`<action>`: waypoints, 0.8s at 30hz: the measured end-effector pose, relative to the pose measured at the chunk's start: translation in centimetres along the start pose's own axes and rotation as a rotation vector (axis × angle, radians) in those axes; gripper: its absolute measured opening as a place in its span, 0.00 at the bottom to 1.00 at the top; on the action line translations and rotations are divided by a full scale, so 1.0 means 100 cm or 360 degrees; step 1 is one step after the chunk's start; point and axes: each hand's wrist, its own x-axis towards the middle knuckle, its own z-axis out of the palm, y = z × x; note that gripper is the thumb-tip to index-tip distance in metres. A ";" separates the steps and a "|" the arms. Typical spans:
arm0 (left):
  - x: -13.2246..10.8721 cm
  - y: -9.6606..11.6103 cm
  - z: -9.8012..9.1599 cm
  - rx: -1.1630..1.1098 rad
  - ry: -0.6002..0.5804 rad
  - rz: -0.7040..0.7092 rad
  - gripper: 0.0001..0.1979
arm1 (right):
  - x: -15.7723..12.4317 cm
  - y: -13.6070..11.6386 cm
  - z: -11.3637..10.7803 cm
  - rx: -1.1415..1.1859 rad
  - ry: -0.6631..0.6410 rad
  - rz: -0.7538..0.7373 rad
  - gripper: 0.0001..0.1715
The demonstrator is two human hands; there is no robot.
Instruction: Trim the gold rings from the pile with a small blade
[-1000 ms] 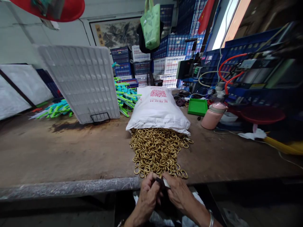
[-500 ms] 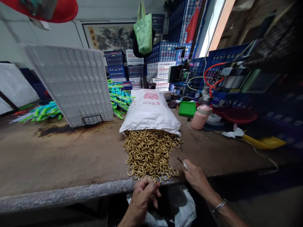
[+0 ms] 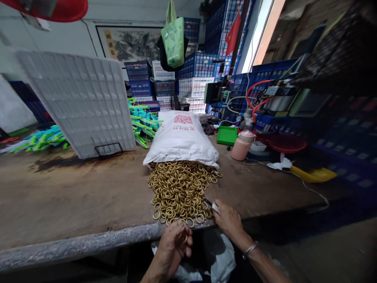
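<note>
Head view: I read one ring (image 3: pixel 184 238) pinched in the curled fingers of the left hand (image 3: pixel 172 249), at the near table (image 3: pixel 73 196) edge, just below the heap (image 3: pixel 179 186) it matches. It is a small brass-coloured hoop, dull gold and smooth. I judge it light, stiff and a bit slippery, best gripped across the rim with fingertips. The right hand (image 3: pixel 228 221) rests on the table beside the heap's near corner, fingers closed on a small tool (image 3: pixel 212 205) with a dark tip and pale body. The heap spills from the open mouth of a white sack (image 3: pixel 182 137). Farther right stand a pink bottle (image 3: pixel 242 145) and a green tray (image 3: pixel 226 135).
</note>
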 end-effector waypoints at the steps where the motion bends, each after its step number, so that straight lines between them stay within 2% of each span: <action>1: 0.001 -0.002 0.000 0.0000 -0.0004 -0.0016 0.12 | 0.001 0.000 0.000 -0.0020 -0.0002 0.0002 0.06; 5: 0.004 -0.010 0.000 0.0037 -0.0056 -0.0063 0.13 | 0.005 0.004 0.002 0.0016 0.0048 -0.0037 0.06; 9: 0.010 -0.010 0.004 0.0091 -0.0058 -0.0077 0.15 | 0.005 0.001 0.000 0.0286 0.0106 -0.0129 0.06; 14: 0.016 -0.006 0.011 0.0269 -0.0002 -0.0058 0.19 | -0.010 -0.030 -0.017 0.0749 -0.0052 -0.0415 0.06; 18: 0.017 -0.005 0.010 0.0517 0.0010 0.0134 0.16 | -0.018 -0.052 -0.029 0.0910 -0.0119 -0.0645 0.07; 21: 0.015 -0.002 0.007 0.0684 0.0101 0.0228 0.15 | -0.018 -0.060 -0.029 0.1050 -0.0171 -0.0589 0.03; 24: 0.015 0.000 0.006 0.0834 0.0218 0.0278 0.16 | -0.016 -0.063 -0.024 0.1229 -0.0246 -0.0420 0.09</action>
